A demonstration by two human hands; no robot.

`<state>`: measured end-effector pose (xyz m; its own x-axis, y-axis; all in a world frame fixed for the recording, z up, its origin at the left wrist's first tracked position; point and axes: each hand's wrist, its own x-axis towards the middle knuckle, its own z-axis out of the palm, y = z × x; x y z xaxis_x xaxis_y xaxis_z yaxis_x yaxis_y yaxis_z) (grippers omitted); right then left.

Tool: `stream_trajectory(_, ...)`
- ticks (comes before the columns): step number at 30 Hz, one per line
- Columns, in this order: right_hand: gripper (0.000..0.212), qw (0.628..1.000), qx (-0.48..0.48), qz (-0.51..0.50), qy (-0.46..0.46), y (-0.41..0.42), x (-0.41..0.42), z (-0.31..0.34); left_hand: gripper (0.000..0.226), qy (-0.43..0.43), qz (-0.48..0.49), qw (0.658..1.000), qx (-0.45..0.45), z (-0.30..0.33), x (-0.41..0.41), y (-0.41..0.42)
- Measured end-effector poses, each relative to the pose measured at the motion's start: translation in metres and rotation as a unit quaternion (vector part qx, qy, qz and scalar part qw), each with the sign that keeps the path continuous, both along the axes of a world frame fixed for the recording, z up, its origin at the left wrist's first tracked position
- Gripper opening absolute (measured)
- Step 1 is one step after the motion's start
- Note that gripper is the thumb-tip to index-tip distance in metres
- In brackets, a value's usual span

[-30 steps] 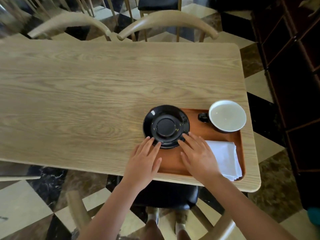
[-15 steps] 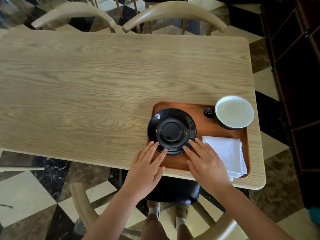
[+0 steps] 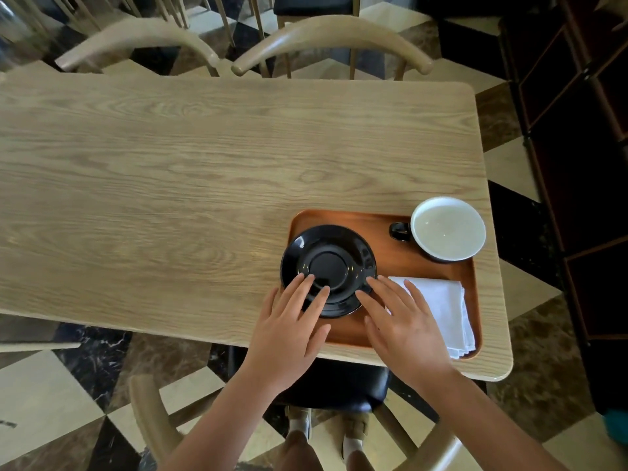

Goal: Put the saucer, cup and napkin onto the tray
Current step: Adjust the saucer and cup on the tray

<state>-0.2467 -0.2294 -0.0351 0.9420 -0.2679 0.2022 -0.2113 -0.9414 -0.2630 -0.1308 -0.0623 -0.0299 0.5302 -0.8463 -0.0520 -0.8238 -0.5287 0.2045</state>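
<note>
A brown wooden tray (image 3: 380, 263) lies at the table's near right corner. The black saucer (image 3: 334, 258) rests on its left part and slightly overhangs the tray's left rim. My left hand (image 3: 289, 329) lies flat, fingers apart, with its fingertips on the saucer's near edge. My right hand (image 3: 404, 328) is flat too, its fingertips touching the saucer's right near edge and its palm partly over the folded white napkin (image 3: 441, 307). The cup (image 3: 447, 229), white inside with a dark handle, stands upright in the tray's far right corner.
The tray sits on a light wooden table (image 3: 170, 198). Two curved wooden chair backs (image 3: 326, 35) stand at the far edge. A black chair seat (image 3: 339, 385) is under the near edge. A dark cabinet (image 3: 577, 164) is to the right.
The saucer has slid a little further right on the tray under both hands. My left fingertips now rest on the saucer instead of beside it. The view shifted slightly.
</note>
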Motion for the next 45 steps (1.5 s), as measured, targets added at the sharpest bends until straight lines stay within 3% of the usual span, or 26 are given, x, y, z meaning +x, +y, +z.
stream_trajectory(5,0.033,0.994,-0.029,-0.091,-0.056,-0.059,0.008,0.034,0.046,-0.044,-0.046,0.994,-0.084,0.028,0.018,-0.078)
stream_trajectory(9,0.032,0.988,-0.037,-0.148,-0.017,-0.108,0.000,0.042,0.046,-0.054,-0.081,0.991,-0.092,0.032,0.022,-0.139)
stream_trajectory(15,0.049,0.956,0.148,-0.246,0.067,-0.135,-0.011,0.036,0.045,-0.017,-0.110,0.991,-0.068,0.010,0.019,-0.172)
stream_trajectory(18,0.053,0.948,0.203,-0.242,0.036,-0.134,-0.010,0.036,0.038,0.018,-0.091,0.993,-0.072,0.001,0.019,-0.173)
stream_trajectory(29,0.052,0.947,0.223,-0.230,-0.005,-0.115,-0.004,0.029,0.042,0.078,-0.068,0.990,-0.095,-0.004,0.026,-0.151)
stream_trajectory(40,0.052,0.947,0.239,-0.216,-0.009,-0.107,-0.003,0.025,0.048,0.076,-0.064,0.990,-0.100,-0.005,0.024,-0.139)
stream_trajectory(45,0.061,0.951,0.220,-0.215,-0.031,-0.094,-0.028,0.017,0.053,0.020,-0.031,0.983,-0.182,-0.002,-0.004,-0.118)
